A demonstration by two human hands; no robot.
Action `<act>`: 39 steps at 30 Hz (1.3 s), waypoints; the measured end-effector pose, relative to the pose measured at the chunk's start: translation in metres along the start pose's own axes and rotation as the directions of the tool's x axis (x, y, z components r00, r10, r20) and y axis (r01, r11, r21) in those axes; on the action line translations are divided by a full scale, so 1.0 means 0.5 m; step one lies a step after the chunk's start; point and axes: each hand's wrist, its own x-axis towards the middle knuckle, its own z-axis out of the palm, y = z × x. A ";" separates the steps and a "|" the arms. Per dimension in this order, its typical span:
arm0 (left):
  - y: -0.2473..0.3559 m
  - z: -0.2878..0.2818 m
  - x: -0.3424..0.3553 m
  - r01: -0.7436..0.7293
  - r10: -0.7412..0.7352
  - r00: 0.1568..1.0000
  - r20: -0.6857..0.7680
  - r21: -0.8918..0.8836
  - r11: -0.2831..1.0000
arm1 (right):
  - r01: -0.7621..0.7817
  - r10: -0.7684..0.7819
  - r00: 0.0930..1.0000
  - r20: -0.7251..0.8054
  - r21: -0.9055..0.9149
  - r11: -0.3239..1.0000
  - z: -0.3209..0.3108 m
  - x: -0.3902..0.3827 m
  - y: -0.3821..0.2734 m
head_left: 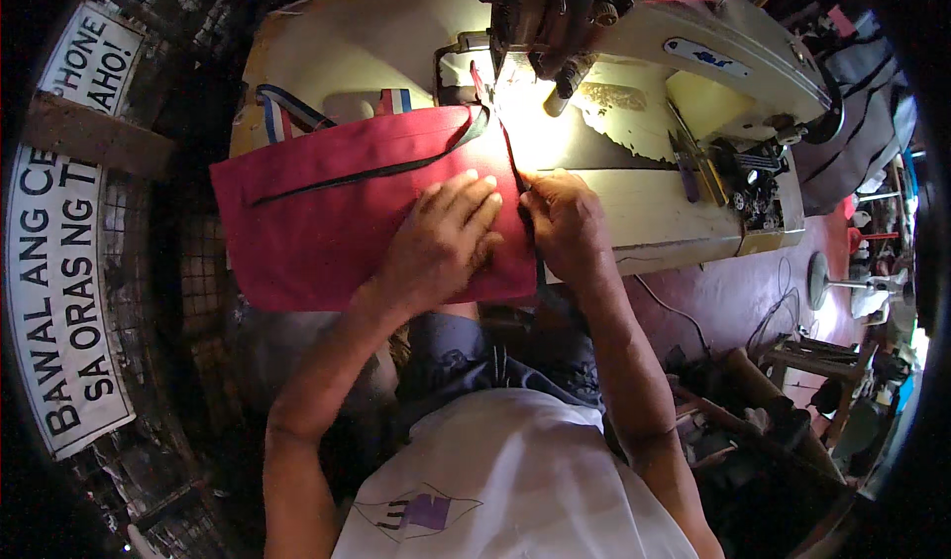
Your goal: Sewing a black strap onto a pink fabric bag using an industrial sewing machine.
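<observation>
A red fabric piece (317, 222), perhaps a bag panel, lies across the front of the sewing machine table (367, 24). My left hand (436, 237) rests on it with fingers stretched out, pressing the cloth flat. At its right edge, my right hand (568, 224) pinches the black binding tape (512, 153) that runs up toward the needle area. Under the lamp's glare, the needle and presser foot cannot be made out. A loose black strip (347, 175) trails over the red cloth. Striped ribbon (393, 101) sticks out beyond the far edge.
The sewing machine (540, 14) overhangs the table's far side, its arm reaching right. Scissors (705, 167) and small metal parts (761, 187) lie at the right end. A wire grille and white sign (69, 291) stand left; a wooden frame (822, 361) stands lower right.
</observation>
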 end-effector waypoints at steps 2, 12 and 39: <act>-0.025 0.002 0.026 -0.012 0.012 1.000 -0.015 0.006 1.000 | 0.005 -0.001 0.998 0.061 -0.054 0.999 -0.001 0.002 0.004; -0.051 0.011 0.050 -0.090 0.090 0.996 0.000 0.016 0.996 | 0.135 -0.127 0.991 0.044 -0.327 0.936 0.014 -0.028 -0.023; -0.084 0.008 0.118 0.005 -0.003 1.000 -0.029 0.079 0.997 | 0.185 -0.098 0.969 0.227 -0.403 0.896 -0.003 -0.021 -0.048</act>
